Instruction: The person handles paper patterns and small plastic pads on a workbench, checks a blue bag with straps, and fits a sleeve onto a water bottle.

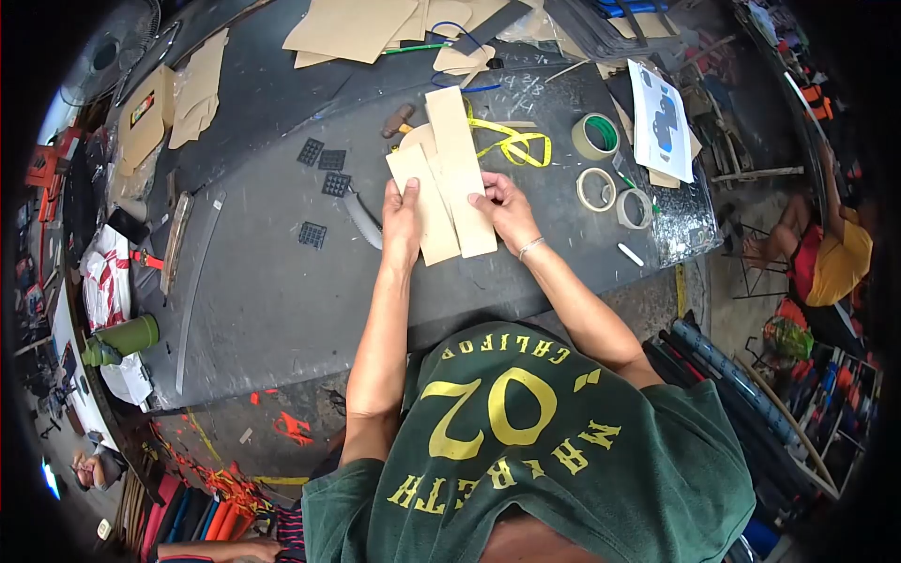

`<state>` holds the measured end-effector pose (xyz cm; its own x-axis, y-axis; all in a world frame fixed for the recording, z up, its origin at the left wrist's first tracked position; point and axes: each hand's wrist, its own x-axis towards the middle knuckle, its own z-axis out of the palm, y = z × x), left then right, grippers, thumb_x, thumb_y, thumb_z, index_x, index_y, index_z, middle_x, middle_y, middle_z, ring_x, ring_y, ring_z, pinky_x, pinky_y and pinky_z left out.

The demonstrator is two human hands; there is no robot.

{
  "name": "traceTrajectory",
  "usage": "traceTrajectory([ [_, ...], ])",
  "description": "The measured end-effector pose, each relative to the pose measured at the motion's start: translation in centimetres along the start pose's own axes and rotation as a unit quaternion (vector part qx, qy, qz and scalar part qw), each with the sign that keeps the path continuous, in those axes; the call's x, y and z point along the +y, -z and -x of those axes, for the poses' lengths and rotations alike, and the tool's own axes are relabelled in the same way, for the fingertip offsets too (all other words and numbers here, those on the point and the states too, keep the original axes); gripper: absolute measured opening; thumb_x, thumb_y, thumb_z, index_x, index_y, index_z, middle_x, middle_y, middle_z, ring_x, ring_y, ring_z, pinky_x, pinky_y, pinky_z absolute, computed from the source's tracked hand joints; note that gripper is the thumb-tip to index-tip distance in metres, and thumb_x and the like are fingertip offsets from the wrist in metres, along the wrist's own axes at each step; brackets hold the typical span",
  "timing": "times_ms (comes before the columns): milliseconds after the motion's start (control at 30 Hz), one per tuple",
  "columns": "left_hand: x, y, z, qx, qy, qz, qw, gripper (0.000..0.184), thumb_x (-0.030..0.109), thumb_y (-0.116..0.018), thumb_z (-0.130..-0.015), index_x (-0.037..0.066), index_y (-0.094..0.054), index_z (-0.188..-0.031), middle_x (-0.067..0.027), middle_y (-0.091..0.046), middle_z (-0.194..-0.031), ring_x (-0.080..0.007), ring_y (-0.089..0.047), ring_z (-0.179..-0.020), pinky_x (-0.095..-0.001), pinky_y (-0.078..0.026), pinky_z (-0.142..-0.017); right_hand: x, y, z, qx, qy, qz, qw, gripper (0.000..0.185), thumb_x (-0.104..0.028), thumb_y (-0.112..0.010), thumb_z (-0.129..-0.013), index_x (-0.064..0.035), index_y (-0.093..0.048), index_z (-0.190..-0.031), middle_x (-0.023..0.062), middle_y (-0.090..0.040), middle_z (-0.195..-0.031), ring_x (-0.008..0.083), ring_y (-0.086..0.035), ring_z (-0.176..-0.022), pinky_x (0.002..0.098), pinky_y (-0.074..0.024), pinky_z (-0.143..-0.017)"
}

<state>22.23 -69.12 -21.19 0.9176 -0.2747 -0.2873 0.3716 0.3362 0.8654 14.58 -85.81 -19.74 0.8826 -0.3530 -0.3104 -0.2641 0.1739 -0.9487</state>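
My left hand (402, 218) grips a shorter tan cardboard strip (427, 211) by its left edge, thumb on top. In my right hand (509, 214) is a longer cardboard strip (455, 141), pinched at its right edge with the thumb on its face. The two strips lie side by side at a slight angle, overlapping near the middle. Behind them, a rounded cardboard piece (419, 140) is partly hidden. Just beyond lies a hammer (398, 120), and a yellow tape measure (515, 144) curls to the right of the longer strip.
Tape rolls (595, 137) stand on the dark table (282, 310) at right, near a printed sheet (661, 122). Small black grid pieces (335, 184) lie left of my hands. Cardboard sheets (352, 28) are piled at the back. A green bottle (122, 340) is at far left; a seated person (835, 258) is at right.
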Motion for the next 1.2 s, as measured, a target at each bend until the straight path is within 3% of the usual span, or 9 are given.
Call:
traceTrajectory([
  [133,0.3,-0.7,0.0,0.024,0.023,-0.049,0.998,0.04,0.018,-0.068,-0.098,-0.002,-0.05,-0.127,-0.0104,-0.066,-0.118,-0.0166,-0.064,-0.104,-0.0303,-0.053,-0.092,-0.2,-0.5,0.4,-0.039,0.031,0.067,0.997,0.047,-0.006,-0.071,-0.091,-0.0021,-0.055,-0.135,-0.0008,-0.065,-0.087,0.0066,-0.059,-0.078,0.0225,-0.0507,-0.074],
  [333,0.0,-0.6,0.7,0.027,-0.014,-0.13,0.991,0.051,0.008,-0.08,-0.086,-0.002,-0.051,-0.127,-0.0105,-0.067,-0.115,-0.018,-0.064,-0.104,-0.0303,-0.053,-0.093,-4.4,0.3,-1.9,-0.069,0.122,0.294,0.946,0.027,-0.021,-0.07,-0.092,-0.0033,-0.07,-0.113,0.0093,-0.067,-0.07,0.0134,-0.06,-0.061,0.0315,-0.0492,-0.061],
  [467,1.8,-0.1,2.5,0.076,-0.022,-0.086,0.993,0.055,0.007,-0.075,-0.09,-0.002,-0.045,-0.135,-0.0123,-0.065,-0.12,-0.0201,-0.064,-0.109,-0.0322,-0.051,-0.096,-6.2,4.8,-16.9,0.001,0.209,0.269,0.94,0.025,-0.026,-0.064,-0.096,-0.0037,-0.075,-0.097,0.0134,-0.073,-0.078,0.0183,-0.07,-0.068,0.0349,-0.0523,-0.064],
  [767,3.7,-0.1,4.6,0.152,0.058,-0.097,0.982,0.057,0.003,-0.071,-0.091,-0.001,-0.041,-0.139,-0.0131,-0.065,-0.12,-0.0197,-0.064,-0.108,-0.0322,-0.052,-0.095,-9.7,4.8,-48.6,0.191,0.255,0.411,0.854,0.042,-0.031,-0.072,-0.084,-0.0039,-0.071,-0.116,0.0194,-0.074,-0.105,0.0361,-0.072,-0.097,0.0421,-0.0543,-0.09],
  [867,3.5,0.0,4.1,0.15,0.061,-0.058,0.985,0.051,0.005,-0.073,-0.091,0.001,-0.046,-0.135,-0.01,-0.067,-0.117,-0.0174,-0.065,-0.105,-0.0325,-0.054,-0.093,-10.3,3.0,-50.1,0.167,0.126,0.478,0.853,0.044,-0.04,-0.075,-0.076,-0.0096,-0.076,-0.108,0.0199,-0.074,-0.104,0.0336,-0.072,-0.099,0.0431,-0.0536,-0.093],
  [1000,3.7,0.2,3.6,0.146,0.051,-0.049,0.987,0.045,0.006,-0.072,-0.093,0.003,-0.05,-0.132,-0.0075,-0.068,-0.116,-0.0165,-0.066,-0.103,-0.0328,-0.054,-0.094,-14.2,2.9,-49.6,0.163,0.201,0.418,0.871,0.039,-0.049,-0.072,-0.071,-0.0149,-0.08,-0.089,0.0196,-0.074,-0.098,0.0313,-0.073,-0.095,0.0415,-0.0556,-0.087],
  [1033,4.0,0.2,3.3,0.139,0.047,-0.029,0.989,0.044,0.006,-0.071,-0.093,0.003,-0.05,-0.131,-0.0071,-0.068,-0.116,-0.0166,-0.066,-0.103,-0.0327,-0.054,-0.094,-16.1,3.1,-48.4,0.218,0.226,0.444,0.84,0.031,-0.038,-0.072,-0.078,-0.0104,-0.078,-0.093,0.0153,-0.075,-0.09,0.0304,-0.073,-0.086,0.039,-0.0566,-0.079],
  [1167,4.1,0.8,3.0,0.124,0.04,0.047,0.99,0.044,0.007,-0.067,-0.096,0.004,-0.048,-0.136,-0.0072,-0.065,-0.121,-0.0179,-0.063,-0.111,-0.0333,-0.052,-0.098,-26.6,5.0,-31.3,0.137,0.329,0.441,0.824,0.021,-0.018,-0.064,-0.087,-0.0057,-0.07,-0.104,0.032,-0.049,-0.139,0.0424,-0.066,-0.099,0.0458,-0.053,-0.088],
  [1200,4.1,0.8,2.9,0.124,0.039,0.066,0.989,0.045,0.007,-0.066,-0.097,0.005,-0.047,-0.138,-0.0076,-0.064,-0.123,-0.0181,-0.062,-0.112,-0.0337,-0.052,-0.099,-26.3,5.3,-28.0,0.128,0.379,0.42,0.814,0.019,-0.019,-0.066,-0.087,-0.0058,-0.073,-0.099,0.0224,-0.061,-0.112,0.037,-0.068,-0.088,0.0419,-0.0545,-0.08],
])
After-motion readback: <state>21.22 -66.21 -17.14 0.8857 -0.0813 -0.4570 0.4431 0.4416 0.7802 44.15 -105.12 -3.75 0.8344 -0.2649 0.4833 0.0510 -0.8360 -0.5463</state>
